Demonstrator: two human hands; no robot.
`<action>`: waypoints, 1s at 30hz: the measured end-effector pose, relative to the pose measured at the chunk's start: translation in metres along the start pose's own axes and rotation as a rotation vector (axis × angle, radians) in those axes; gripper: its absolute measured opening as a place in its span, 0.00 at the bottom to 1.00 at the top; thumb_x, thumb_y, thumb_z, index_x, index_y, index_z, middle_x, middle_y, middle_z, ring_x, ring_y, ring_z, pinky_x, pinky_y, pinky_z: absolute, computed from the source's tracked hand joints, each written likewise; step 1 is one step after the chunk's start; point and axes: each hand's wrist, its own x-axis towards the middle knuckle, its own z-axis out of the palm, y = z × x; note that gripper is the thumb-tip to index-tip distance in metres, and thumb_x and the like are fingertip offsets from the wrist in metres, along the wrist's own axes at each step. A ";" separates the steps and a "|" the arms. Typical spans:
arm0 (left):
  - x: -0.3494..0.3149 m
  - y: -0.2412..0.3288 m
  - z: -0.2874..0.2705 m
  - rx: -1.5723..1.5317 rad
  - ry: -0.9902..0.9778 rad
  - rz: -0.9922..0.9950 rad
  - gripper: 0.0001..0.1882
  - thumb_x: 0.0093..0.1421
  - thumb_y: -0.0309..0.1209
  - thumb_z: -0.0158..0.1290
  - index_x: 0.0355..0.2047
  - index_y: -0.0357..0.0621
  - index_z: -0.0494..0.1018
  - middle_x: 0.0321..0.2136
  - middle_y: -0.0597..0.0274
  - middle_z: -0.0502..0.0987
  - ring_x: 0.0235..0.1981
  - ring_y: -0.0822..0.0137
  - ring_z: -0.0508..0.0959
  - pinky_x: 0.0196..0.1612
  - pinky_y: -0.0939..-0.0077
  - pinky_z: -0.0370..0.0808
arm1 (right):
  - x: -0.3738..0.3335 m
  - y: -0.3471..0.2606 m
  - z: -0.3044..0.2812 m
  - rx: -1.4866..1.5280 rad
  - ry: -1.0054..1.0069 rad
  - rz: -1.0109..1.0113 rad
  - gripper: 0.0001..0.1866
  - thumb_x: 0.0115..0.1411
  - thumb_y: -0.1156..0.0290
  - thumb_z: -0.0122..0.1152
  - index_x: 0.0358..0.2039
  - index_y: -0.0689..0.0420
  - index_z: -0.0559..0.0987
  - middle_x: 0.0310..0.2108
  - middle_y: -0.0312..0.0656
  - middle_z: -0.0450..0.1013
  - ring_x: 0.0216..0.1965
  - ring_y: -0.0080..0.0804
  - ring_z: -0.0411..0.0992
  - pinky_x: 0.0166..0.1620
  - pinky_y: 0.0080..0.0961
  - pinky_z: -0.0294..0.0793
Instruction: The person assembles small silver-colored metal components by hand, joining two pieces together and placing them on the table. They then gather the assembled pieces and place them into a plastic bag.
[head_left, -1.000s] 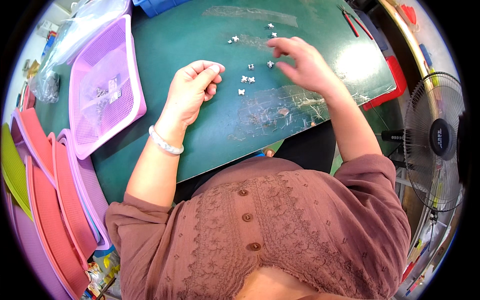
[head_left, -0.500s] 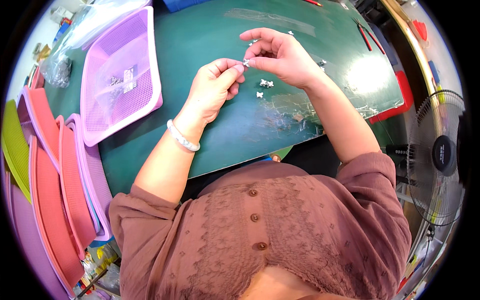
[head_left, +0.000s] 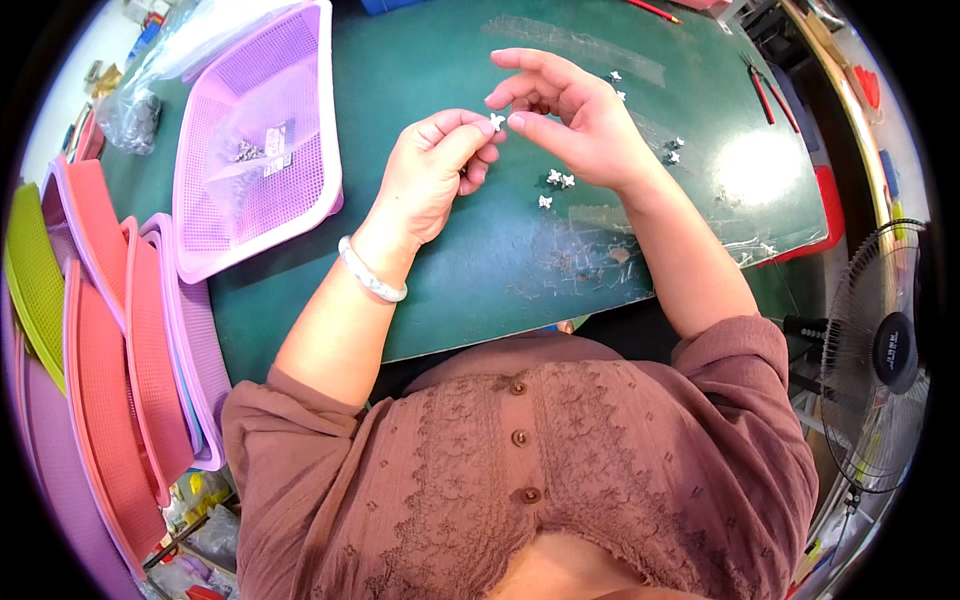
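Note:
My left hand (head_left: pixel 425 175), with a pale bracelet on its wrist, pinches a small white four-lobed piece (head_left: pixel 497 121) between thumb and forefinger above the table. Just to the right of that piece is my right hand (head_left: pixel 590 130), its thumb tip close by but apart from it. The right fingers are spread and slightly curved, with nothing seen in them. Similar small white pieces (head_left: pixel 560 179) lie in a loose group below the right hand. Others (head_left: pixel 675 150) rest beyond the right wrist, and a few are near the right fingers' far side.
A purple mesh basket (head_left: pixel 187 215) holding a clear bag of small pieces sits on the green table (head_left: pixel 450 290) at left. Stacked coloured baskets (head_left: pixel 110 370) stand beside the table. Red-handled pliers (head_left: pixel 763 97) lie far right; a fan (head_left: pixel 870 370) is at the right edge.
My right thumb has come away from the small white piece, leaving a gap. The left hand still pinches it. The whole view has shifted slightly.

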 end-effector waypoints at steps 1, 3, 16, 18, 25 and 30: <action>0.000 0.000 0.000 0.009 -0.002 -0.006 0.07 0.57 0.31 0.48 0.27 0.42 0.73 0.20 0.69 0.71 0.17 0.81 0.65 0.19 0.90 0.59 | -0.001 -0.002 0.000 0.018 -0.015 -0.010 0.23 0.51 0.82 0.54 0.50 0.60 0.66 0.31 0.37 0.73 0.32 0.19 0.69 0.37 0.18 0.69; -0.002 0.000 0.000 0.027 -0.005 -0.017 0.07 0.57 0.30 0.48 0.27 0.42 0.73 0.19 0.69 0.71 0.17 0.81 0.65 0.19 0.90 0.59 | -0.005 -0.001 0.000 0.028 -0.032 -0.029 0.24 0.50 0.83 0.53 0.50 0.60 0.66 0.31 0.37 0.73 0.32 0.20 0.69 0.38 0.19 0.69; -0.002 0.000 0.002 0.002 -0.028 0.012 0.05 0.56 0.28 0.48 0.29 0.41 0.72 0.21 0.69 0.71 0.18 0.81 0.65 0.20 0.89 0.59 | -0.009 -0.001 0.002 -0.042 0.010 -0.107 0.26 0.51 0.86 0.53 0.52 0.61 0.65 0.33 0.38 0.72 0.34 0.21 0.70 0.42 0.18 0.69; -0.002 0.000 0.002 -0.001 -0.033 0.016 0.05 0.55 0.28 0.49 0.29 0.41 0.72 0.21 0.69 0.71 0.18 0.81 0.65 0.20 0.89 0.59 | -0.009 -0.001 0.002 -0.043 0.016 -0.117 0.26 0.51 0.85 0.53 0.52 0.61 0.65 0.33 0.38 0.72 0.34 0.21 0.70 0.41 0.18 0.69; -0.002 -0.001 0.002 -0.027 -0.047 0.036 0.04 0.54 0.27 0.51 0.29 0.42 0.72 0.22 0.69 0.71 0.18 0.80 0.65 0.20 0.88 0.59 | -0.010 -0.001 0.003 -0.085 0.023 -0.142 0.27 0.50 0.86 0.54 0.52 0.60 0.65 0.33 0.38 0.71 0.33 0.21 0.69 0.41 0.18 0.69; -0.002 -0.001 0.002 -0.013 -0.022 0.036 0.04 0.55 0.28 0.51 0.29 0.42 0.72 0.21 0.69 0.71 0.18 0.80 0.65 0.20 0.88 0.59 | -0.010 0.001 0.003 -0.108 0.040 -0.162 0.27 0.49 0.85 0.55 0.51 0.59 0.66 0.32 0.36 0.72 0.32 0.21 0.69 0.39 0.18 0.69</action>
